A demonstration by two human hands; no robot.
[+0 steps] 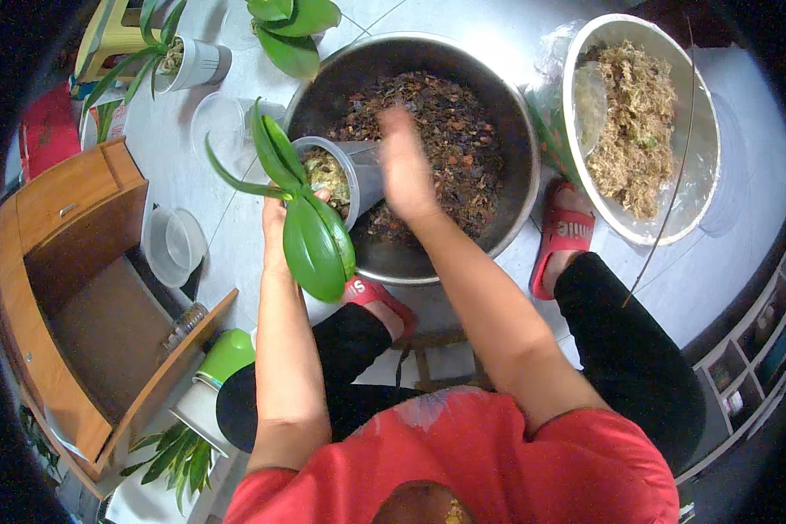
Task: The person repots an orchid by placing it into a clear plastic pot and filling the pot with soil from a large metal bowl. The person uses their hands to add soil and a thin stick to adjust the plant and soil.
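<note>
Tilted on its side over a wide metal basin, a clear plastic pot has its rim facing left. An orchid with broad green leaves comes out of the pot's mouth, and pale moss shows around its base. My left hand holds the plant and pot at the rim, its fingers partly hidden by the leaves. My right hand, blurred, is beside the pot's bottom end, above dark bark chips in the basin; whether it touches the pot cannot be told.
A white bucket of dry sphagnum moss stands at the right, a thin wire across it. Left are clear plastic containers, a white pot with a plant and an open wooden drawer unit. Another orchid lies beyond the basin.
</note>
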